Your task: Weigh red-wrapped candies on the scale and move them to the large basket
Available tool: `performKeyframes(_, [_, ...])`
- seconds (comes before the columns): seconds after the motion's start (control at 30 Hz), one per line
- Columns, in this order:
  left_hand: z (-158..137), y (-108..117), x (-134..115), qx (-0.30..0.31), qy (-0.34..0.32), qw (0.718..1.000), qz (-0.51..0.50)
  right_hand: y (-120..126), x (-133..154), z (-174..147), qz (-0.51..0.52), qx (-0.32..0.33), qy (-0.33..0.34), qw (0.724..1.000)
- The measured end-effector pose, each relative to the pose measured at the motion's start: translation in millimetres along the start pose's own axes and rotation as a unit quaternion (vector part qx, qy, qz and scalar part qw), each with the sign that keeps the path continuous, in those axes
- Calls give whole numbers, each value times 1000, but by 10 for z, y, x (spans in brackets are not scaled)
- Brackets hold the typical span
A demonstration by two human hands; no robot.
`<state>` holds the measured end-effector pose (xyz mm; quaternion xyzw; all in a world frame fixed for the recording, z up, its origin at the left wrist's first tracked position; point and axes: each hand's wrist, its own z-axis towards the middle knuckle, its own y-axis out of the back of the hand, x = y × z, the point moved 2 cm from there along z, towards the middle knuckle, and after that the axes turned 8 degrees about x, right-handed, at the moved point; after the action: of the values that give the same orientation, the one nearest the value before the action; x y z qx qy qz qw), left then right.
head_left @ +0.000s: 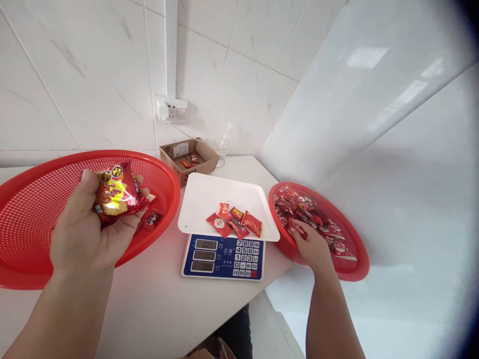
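My left hand (93, 224), palm up, is closed around shiny red and yellow wrapped snack packets (116, 192); how many is unclear. It is above the left red basket (33, 199), where a few more wrapped pieces lie. My right hand (309, 244) reaches into the right red basket (359, 269), its fingers pinching a small dark red candy packet (298, 228) among a heap of similar ones (318, 214). Between the baskets stands a blue and white digital scale (224, 257). Several red candy packets (236, 222) lie on its white tray (209, 194).
Behind the tray sits an open cardboard box (187, 174) with a few red packets inside. A clear plastic bottle (225, 139) stands beside it. A wall socket (175, 110) has a white plug and cable. The white table (149, 304) ends at a slanting right edge.
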<state>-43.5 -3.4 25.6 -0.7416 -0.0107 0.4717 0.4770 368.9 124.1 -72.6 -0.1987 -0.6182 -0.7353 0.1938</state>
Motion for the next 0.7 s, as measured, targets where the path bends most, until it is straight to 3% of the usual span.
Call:
performKeyframes(0.3, [-25, -48, 64, 2, 26, 1000, 18, 24, 60, -149, -29, -173, 16, 984])
performKeyframes(0.7, [-35, -23, 96, -3, 50, 999, 13, -6, 120, -203, -46, -144, 32, 988])
